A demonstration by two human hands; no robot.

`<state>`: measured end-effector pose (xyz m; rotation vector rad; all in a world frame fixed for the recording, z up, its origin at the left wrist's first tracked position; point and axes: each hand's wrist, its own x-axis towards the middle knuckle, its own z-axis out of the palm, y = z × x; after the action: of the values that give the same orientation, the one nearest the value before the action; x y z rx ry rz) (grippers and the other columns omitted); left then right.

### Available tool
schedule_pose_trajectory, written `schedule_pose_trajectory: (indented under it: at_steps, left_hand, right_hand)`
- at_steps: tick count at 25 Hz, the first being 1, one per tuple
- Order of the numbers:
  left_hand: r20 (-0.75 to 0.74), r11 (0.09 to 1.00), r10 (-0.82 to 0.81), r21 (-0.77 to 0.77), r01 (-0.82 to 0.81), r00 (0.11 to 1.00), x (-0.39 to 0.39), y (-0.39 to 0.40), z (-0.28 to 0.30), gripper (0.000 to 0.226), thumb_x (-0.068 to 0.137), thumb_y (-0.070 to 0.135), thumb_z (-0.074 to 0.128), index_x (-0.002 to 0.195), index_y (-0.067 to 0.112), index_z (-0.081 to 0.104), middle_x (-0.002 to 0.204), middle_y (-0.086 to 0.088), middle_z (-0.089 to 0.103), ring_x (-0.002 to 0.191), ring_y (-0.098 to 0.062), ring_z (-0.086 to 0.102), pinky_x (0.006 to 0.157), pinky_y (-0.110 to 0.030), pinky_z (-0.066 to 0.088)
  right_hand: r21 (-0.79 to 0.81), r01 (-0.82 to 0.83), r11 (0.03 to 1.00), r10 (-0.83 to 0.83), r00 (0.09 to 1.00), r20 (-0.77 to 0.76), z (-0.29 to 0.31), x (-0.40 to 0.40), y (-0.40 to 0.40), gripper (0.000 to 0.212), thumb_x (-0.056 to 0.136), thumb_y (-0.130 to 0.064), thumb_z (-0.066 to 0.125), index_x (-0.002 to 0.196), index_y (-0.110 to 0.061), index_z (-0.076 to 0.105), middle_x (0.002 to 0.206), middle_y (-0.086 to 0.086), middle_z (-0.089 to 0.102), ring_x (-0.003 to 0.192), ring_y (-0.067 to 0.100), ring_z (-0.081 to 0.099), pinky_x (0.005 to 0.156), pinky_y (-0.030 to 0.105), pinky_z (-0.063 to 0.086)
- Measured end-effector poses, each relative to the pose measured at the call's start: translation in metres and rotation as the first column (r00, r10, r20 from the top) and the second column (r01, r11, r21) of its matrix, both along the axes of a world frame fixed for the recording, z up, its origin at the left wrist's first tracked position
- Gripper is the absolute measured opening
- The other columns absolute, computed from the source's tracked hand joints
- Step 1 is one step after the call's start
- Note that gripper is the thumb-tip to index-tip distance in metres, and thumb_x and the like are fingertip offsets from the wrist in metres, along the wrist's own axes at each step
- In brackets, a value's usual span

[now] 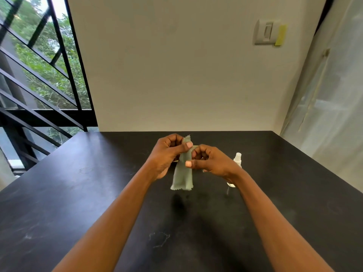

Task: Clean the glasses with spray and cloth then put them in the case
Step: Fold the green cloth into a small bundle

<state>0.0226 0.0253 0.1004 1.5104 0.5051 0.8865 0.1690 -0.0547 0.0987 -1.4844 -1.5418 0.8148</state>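
Clearly we are in the wiping step: both of our hands are raised over the middle of the black worktop (82,193), pinching the grey-green cloth (182,177), which hangs down in a folded strip with its zigzag hem loose above the surface. Our left hand (167,156) curls round the upper part of the cloth, thumb pressed on its front; our right hand (210,160) pinches it lower down between thumb and curled fingers. The glasses themselves we cannot make out; if they are in the grip, the cloth and fingers hide them. The spray bottle (237,160) stands upright just beyond our right wrist, toward the right edge. No case is plainly visible; a pale sliver shows behind the hands, but we cannot tell what it is.

Next, we judge, the lenses need rubbing through the cloth with light pressure, then a free hand to find the case.

The worktop is dark and scuffed, with faint white scratches near the front edge. Behind it a plain wall carries a switch plate (266,32); a barred window (39,61) looks out on trees.
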Motion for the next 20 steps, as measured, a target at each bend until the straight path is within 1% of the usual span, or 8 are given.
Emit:
schedule_pose_trajectory:
  at_steps: [2,3,6,9,11,14,17,20]
  left_hand:
    - [0.023,1.0,0.014,-0.013,-0.013,1.0,0.0,-0.001,0.005,0.021,0.067,0.021,0.071,0.082,0.009,0.062,0.074,-0.003,0.061,0.071,-0.015,0.06,0.071,-0.032,0.05]
    - [0.031,1.0,0.019,-0.008,-0.019,0.999,0.0,-0.002,0.008,0.019,0.069,0.019,0.07,0.084,0.009,0.062,0.075,-0.003,0.061,0.069,-0.014,0.06,0.068,-0.029,0.05]
    - [0.035,1.0,0.027,0.01,-0.027,0.999,-0.002,-0.001,0.014,0.011,0.075,0.013,0.068,0.084,0.011,0.062,0.077,-0.004,0.061,0.07,-0.013,0.06,0.066,-0.025,0.051]
    - [0.043,1.0,0.012,0.017,-0.013,0.999,-0.006,-0.001,0.018,0.015,0.072,0.018,0.068,0.085,0.013,0.061,0.081,-0.005,0.064,0.076,-0.018,0.06,0.067,-0.03,0.048]
    - [0.04,1.0,0.023,0.02,-0.024,0.999,-0.009,0.0,0.019,0.02,0.068,0.022,0.069,0.085,0.013,0.062,0.079,-0.004,0.064,0.074,-0.019,0.058,0.066,-0.033,0.044]
    - [0.052,0.999,0.045,0.007,-0.046,0.998,-0.014,0.002,0.017,0.014,0.072,0.017,0.069,0.083,0.012,0.063,0.072,-0.002,0.061,0.058,-0.012,0.047,0.056,-0.024,0.038]
    - [0.043,0.996,0.087,-0.008,-0.087,0.995,-0.018,0.007,0.009,0.005,0.082,0.011,0.064,0.086,0.01,0.062,0.072,-0.003,0.059,0.051,-0.009,0.042,0.048,-0.019,0.035]
    - [0.038,0.989,0.142,-0.034,-0.141,0.989,-0.02,0.016,-0.001,0.004,0.084,0.011,0.063,0.088,0.008,0.061,0.073,-0.003,0.057,0.047,-0.007,0.042,0.045,-0.017,0.035]
  right_hand:
    - [0.006,-0.013,1.0,0.013,1.0,-0.005,-0.006,-0.001,0.003,0.013,0.082,-0.016,0.069,0.087,-0.013,0.057,0.088,0.007,0.06,0.08,0.018,0.056,0.069,0.022,0.048]
    - [0.008,-0.016,1.0,0.017,0.998,-0.056,-0.008,-0.002,0.003,0.013,0.082,-0.014,0.068,0.089,-0.014,0.057,0.088,0.005,0.061,0.08,0.017,0.058,0.07,0.022,0.049]
    - [0.047,-0.047,0.998,0.061,0.925,-0.375,-0.009,-0.004,0.005,0.026,0.082,-0.003,0.064,0.104,-0.013,0.054,0.092,-0.001,0.066,0.083,0.01,0.065,0.07,0.02,0.052]
    - [0.072,-0.066,0.995,0.093,0.867,-0.49,-0.003,-0.003,0.005,0.027,0.08,0.0,0.062,0.105,-0.012,0.058,0.091,0.0,0.069,0.083,0.011,0.067,0.073,0.023,0.055]
    - [0.058,-0.084,0.995,0.102,0.871,-0.48,0.004,0.001,0.004,0.019,0.077,-0.004,0.064,0.096,-0.009,0.063,0.085,0.0,0.07,0.078,0.013,0.067,0.07,0.025,0.056]
    - [0.021,-0.058,0.998,0.061,0.908,-0.415,0.007,0.01,0.004,0.007,0.079,-0.005,0.065,0.077,-0.013,0.065,0.074,-0.002,0.07,0.071,0.012,0.065,0.065,0.024,0.054]
    - [0.003,-0.007,1.0,0.007,0.919,-0.394,0.005,0.019,0.008,0.004,0.075,-0.015,0.069,0.073,-0.016,0.065,0.071,-0.004,0.068,0.068,0.011,0.061,0.062,0.024,0.048]
    - [-0.006,0.085,0.996,-0.083,0.945,-0.316,0.0,0.026,0.017,0.005,0.079,-0.018,0.069,0.074,-0.017,0.066,0.064,-0.01,0.065,0.06,0.005,0.054,0.052,0.018,0.04]
